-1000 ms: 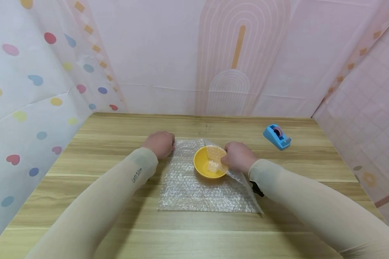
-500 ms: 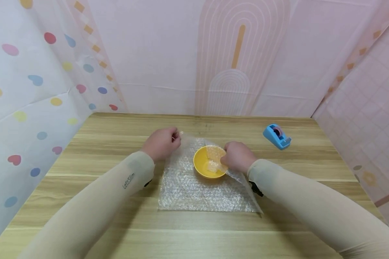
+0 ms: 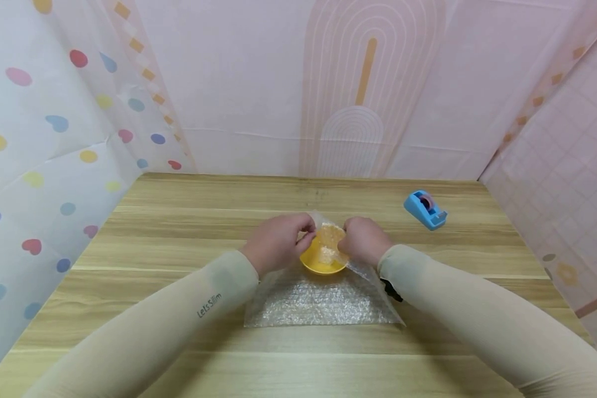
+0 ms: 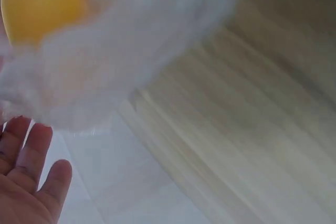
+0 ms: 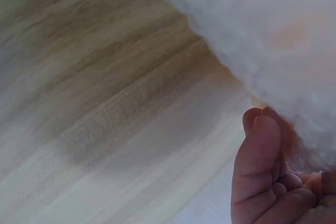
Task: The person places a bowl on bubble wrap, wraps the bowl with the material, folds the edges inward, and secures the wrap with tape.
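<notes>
A yellow bowl (image 3: 323, 270) sits upright on a sheet of bubble wrap (image 3: 323, 304). My right hand (image 3: 365, 241) pinches the sheet's right part, which is folded over the bowl's right rim with its tip inside. From the left, my left hand (image 3: 278, 241) pinches the sheet's far left corner and holds it raised at the bowl's left rim, hiding part of the bowl. In the left wrist view the lifted bubble wrap (image 4: 94, 72) spreads blurred above the fingers (image 4: 37, 148). The right wrist view shows thumb and fingers at the edge of the bubble wrap (image 5: 294, 51).
A blue tape dispenser (image 3: 425, 210) with a pink roll stands at the back right of the wooden table (image 3: 298, 365). Patterned cloth walls (image 3: 249, 83) rise behind the table and along both sides.
My left hand has lifted the sheet's far left corner and carried it right, over to the bowl. My right hand has stayed in place, holding its fold.
</notes>
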`<state>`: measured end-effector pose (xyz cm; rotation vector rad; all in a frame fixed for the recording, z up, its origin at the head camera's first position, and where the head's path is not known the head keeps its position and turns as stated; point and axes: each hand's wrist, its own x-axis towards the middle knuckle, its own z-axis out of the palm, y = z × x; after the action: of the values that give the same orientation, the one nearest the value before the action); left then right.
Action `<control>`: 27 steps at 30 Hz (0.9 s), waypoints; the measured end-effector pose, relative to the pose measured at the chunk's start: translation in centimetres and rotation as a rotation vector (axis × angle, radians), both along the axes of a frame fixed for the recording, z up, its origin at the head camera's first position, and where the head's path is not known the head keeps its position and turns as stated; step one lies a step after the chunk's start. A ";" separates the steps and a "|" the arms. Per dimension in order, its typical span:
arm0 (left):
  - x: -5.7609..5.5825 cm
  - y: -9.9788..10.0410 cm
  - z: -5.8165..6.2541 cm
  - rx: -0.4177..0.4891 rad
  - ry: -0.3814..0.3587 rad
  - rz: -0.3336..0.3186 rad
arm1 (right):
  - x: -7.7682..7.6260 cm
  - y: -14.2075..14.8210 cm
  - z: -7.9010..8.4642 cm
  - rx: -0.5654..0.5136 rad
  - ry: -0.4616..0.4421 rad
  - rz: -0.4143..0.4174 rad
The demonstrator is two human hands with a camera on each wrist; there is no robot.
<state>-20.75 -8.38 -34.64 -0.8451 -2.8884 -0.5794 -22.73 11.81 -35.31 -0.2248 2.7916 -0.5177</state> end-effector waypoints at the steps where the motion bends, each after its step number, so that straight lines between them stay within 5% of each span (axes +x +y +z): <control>1: 0.2 0.3 -0.1 -0.019 0.011 -0.022 | 0.0 0.0 0.0 0.000 -0.001 0.004; 8: 1.0 1.4 -1.0 -0.143 0.075 -0.129 | 0.1 0.1 0.0 0.006 0.008 0.027; 17: 0.9 1.3 -2.0 -0.181 0.047 -0.145 | 0.0 0.1 -0.1 0.004 -0.014 0.013; 27: 1.0 0.3 -2.4 -0.332 0.035 -0.298 | 0.0 0.1 -0.2 -0.010 -0.024 0.014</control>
<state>-19.72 -8.09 -37.08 -1.3275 -2.8883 -0.0954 -22.77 11.88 -35.53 -0.2381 2.7629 -0.5283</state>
